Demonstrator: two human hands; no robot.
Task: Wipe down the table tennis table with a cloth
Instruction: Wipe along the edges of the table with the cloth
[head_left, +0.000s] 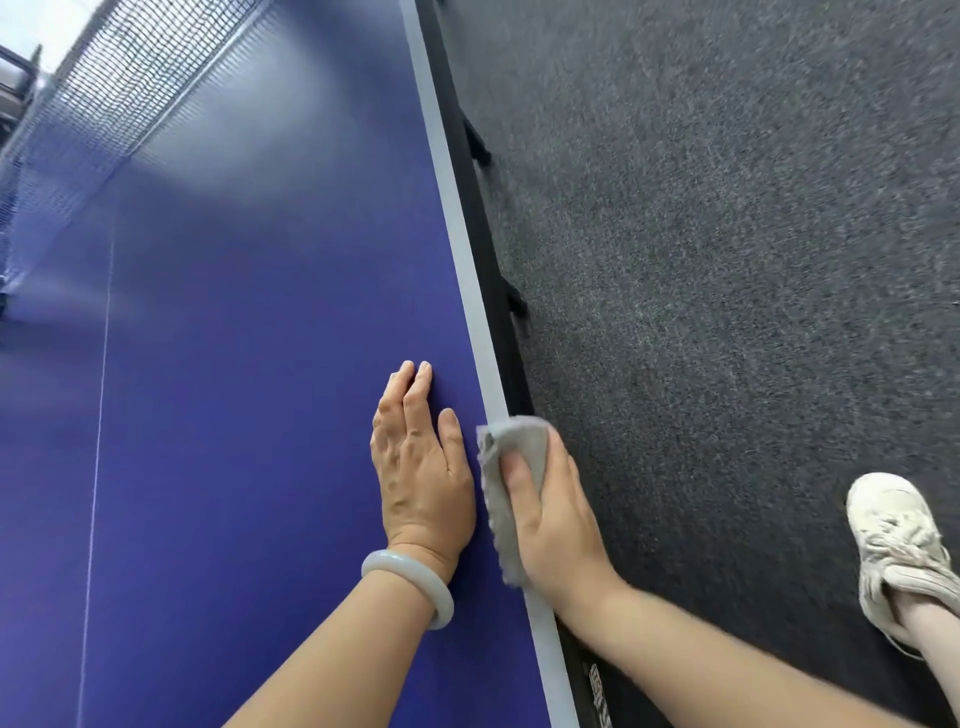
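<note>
Your right hand (556, 514) grips the cloth (511, 467) at the side edge of the table (234, 364). The thumb presses on top of the fabric, and the fingers curl over the rim, out of sight. The cloth lies folded over the pale border stripe (457, 223), partly on the playing surface and partly wrapped over the edge. Your left hand (421, 467) rests flat and open on the blue top just beside the cloth, fingers straight, holding nothing. A pale bangle (410, 582) sits on its wrist.

Expect the cloth to be light, soft and limp. It appears to be a thin grey fabric with an uneven hem, and it will likely bunch unless you pin it with a broad grip. Hold it through the middle so that both faces of the rim are covered.

The tabletop is hard, flat and smooth with a dull sheen, so the cloth should slide with little resistance. The black frame (483, 208) below the rim carries projecting brackets that may snag a loose corner.
</note>
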